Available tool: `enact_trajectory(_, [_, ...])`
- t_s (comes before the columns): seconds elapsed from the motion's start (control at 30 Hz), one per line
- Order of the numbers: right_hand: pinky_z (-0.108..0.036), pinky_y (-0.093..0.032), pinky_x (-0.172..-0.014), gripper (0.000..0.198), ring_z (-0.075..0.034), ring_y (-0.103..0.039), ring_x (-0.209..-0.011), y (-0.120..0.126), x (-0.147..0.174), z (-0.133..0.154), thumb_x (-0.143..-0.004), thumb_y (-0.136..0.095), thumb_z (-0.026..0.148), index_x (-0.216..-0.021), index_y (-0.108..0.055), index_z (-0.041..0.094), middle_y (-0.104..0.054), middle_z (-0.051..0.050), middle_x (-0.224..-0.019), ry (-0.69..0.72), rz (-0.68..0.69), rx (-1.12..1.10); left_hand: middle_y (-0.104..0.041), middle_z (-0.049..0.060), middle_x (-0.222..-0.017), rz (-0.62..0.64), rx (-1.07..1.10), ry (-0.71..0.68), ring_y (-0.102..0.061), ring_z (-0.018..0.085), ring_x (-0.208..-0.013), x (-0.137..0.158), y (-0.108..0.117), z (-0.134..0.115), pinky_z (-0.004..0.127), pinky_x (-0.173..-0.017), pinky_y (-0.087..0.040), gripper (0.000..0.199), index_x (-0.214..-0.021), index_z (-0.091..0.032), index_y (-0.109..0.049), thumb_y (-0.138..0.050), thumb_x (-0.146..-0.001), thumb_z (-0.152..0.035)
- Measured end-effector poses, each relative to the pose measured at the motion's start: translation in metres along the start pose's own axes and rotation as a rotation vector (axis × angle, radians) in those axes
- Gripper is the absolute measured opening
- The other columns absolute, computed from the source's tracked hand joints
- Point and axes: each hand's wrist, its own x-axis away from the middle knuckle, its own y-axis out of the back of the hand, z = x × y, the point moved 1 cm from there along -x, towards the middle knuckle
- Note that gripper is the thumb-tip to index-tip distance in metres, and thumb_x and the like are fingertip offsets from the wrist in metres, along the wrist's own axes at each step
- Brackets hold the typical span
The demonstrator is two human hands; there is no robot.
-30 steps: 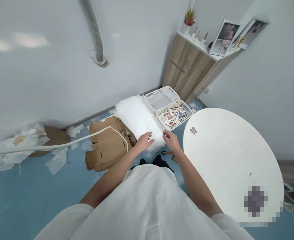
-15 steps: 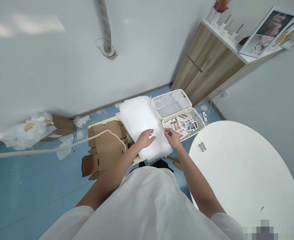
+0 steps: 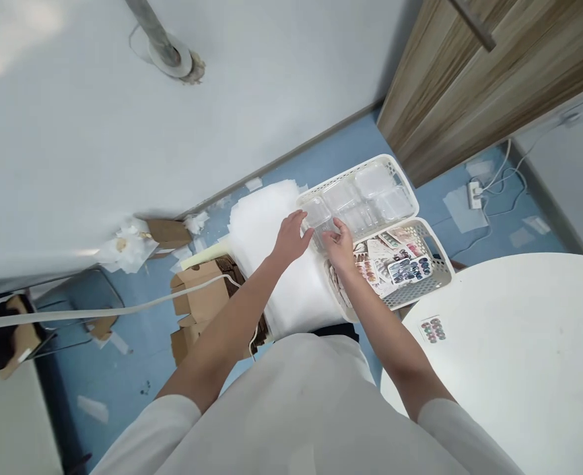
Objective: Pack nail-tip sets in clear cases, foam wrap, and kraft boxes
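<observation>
Watching remotely, I find white sheets point(image 3: 259, 216) left of the box basket point(image 3: 406, 177), my left hand point(image 3: 291, 236) spread at its left end. My right hand point(image 3: 339, 249) curls at the basket's near edge, whether pinching I cannot tell; clear boxes point(image 3: 374, 179) sit inside, none visibly lifted out yet.

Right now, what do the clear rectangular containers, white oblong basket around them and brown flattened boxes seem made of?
Clear rectangular containers: probably plastic, glossy, transparent with pale highlights. White oblong basket: likely moulded plastic, satin, with regular holes. Brown flattened boxes: apparently matte cardboard, with cut flaps.
</observation>
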Motion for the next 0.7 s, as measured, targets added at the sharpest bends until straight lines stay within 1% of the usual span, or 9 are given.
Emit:
enact_trajectory(0.07, [-0.035, -0.047, -0.084, 0.066, -0.018, -0.053, -0.101, -0.007, -0.008, -0.001, -0.072, -0.057, 0.037, -0.132, -0.033, 0.025, -0.036, -0.011, -0.133, -0.011, 0.004, -0.004, -0.046, 0.015, -0.130, 0.043, -0.043, -0.001, -0.039, 0.025, -0.122, -0.016, -0.004, 0.001, 0.042, -0.102, -0.029, 0.044, -0.123, -0.013, -0.043, -0.044, -0.082, -0.028])
enact_trajectory(0.17, [-0.037, -0.048, -0.085, 0.067, -0.021, -0.052, -0.104, -0.012, -0.014, -0.005, -0.071, -0.058, 0.038, -0.131, -0.034, 0.023, -0.030, -0.013, -0.135, -0.031, 0.019, 0.028, -0.046, 0.015, -0.130, 0.088, -0.087, 0.031, -0.041, 0.027, -0.120, -0.031, -0.009, 0.002, 0.045, -0.100, -0.029, 0.048, -0.126, -0.012, -0.040, -0.042, -0.080, -0.023])
enact_trajectory(0.3, [-0.038, -0.048, -0.084, 0.067, -0.022, -0.051, -0.105, -0.012, -0.017, -0.009, -0.071, -0.059, 0.042, -0.131, -0.035, 0.022, -0.029, -0.013, -0.134, -0.029, 0.051, 0.032, -0.048, 0.014, -0.127, 0.071, -0.072, 0.062, -0.042, 0.026, -0.117, -0.037, -0.013, 0.004, 0.044, -0.100, -0.029, 0.050, -0.125, -0.012, -0.041, -0.041, -0.075, -0.017])
enact_trajectory(0.37, [-0.037, -0.048, -0.084, 0.070, -0.022, -0.051, -0.105, -0.011, -0.017, -0.008, -0.069, -0.061, 0.042, -0.131, -0.034, 0.023, -0.029, -0.013, -0.134, -0.031, 0.063, 0.020, -0.050, 0.013, -0.125, 0.053, -0.029, 0.070, -0.043, 0.026, -0.116, -0.038, -0.013, 0.005, 0.044, -0.100, -0.029, 0.051, -0.124, -0.014, -0.043, -0.041, -0.074, -0.015])
enact_trajectory(0.43, [-0.037, -0.048, -0.085, 0.074, -0.022, -0.050, -0.105, -0.010, -0.016, -0.005, -0.067, -0.064, 0.042, -0.132, -0.034, 0.024, -0.029, -0.012, -0.135, -0.043, 0.069, 0.003, -0.051, 0.011, -0.123, 0.039, 0.017, 0.107, -0.043, 0.027, -0.115, -0.037, -0.011, 0.004, 0.046, -0.098, -0.031, 0.051, -0.123, -0.016, -0.045, -0.041, -0.072, -0.014])
enact_trajectory(0.53, [-0.035, -0.047, -0.087, 0.075, -0.020, -0.048, -0.105, -0.005, -0.011, 0.001, -0.065, -0.066, 0.039, -0.132, -0.035, 0.025, -0.027, -0.010, -0.137, -0.027, 0.042, -0.025, -0.052, 0.010, -0.122, 0.020, 0.080, 0.159, -0.040, 0.029, -0.116, -0.032, -0.005, -0.002, 0.048, -0.095, -0.032, 0.053, -0.122, -0.019, -0.046, -0.042, -0.070, -0.013])
enact_trajectory(0.6, [-0.035, -0.046, -0.087, 0.072, -0.019, -0.048, -0.104, 0.000, -0.004, 0.005, -0.066, -0.065, 0.037, -0.132, -0.036, 0.026, -0.027, -0.009, -0.137, 0.017, 0.003, -0.041, -0.053, 0.009, -0.121, -0.007, 0.147, 0.128, -0.040, 0.028, -0.117, -0.026, 0.000, -0.010, 0.047, -0.096, -0.032, 0.053, -0.122, -0.020, -0.047, -0.043, -0.070, -0.011])
enact_trajectory(0.7, [-0.033, -0.047, -0.084, 0.067, -0.018, -0.048, -0.102, 0.010, 0.016, 0.011, -0.068, -0.062, 0.035, -0.131, -0.038, 0.028, -0.031, -0.008, -0.135, 0.111, -0.064, -0.056, -0.054, 0.008, -0.119, -0.066, 0.313, 0.035, -0.044, 0.024, -0.114, -0.012, 0.007, -0.022, 0.042, -0.096, -0.034, 0.052, -0.121, -0.020, -0.048, -0.046, -0.069, -0.010])
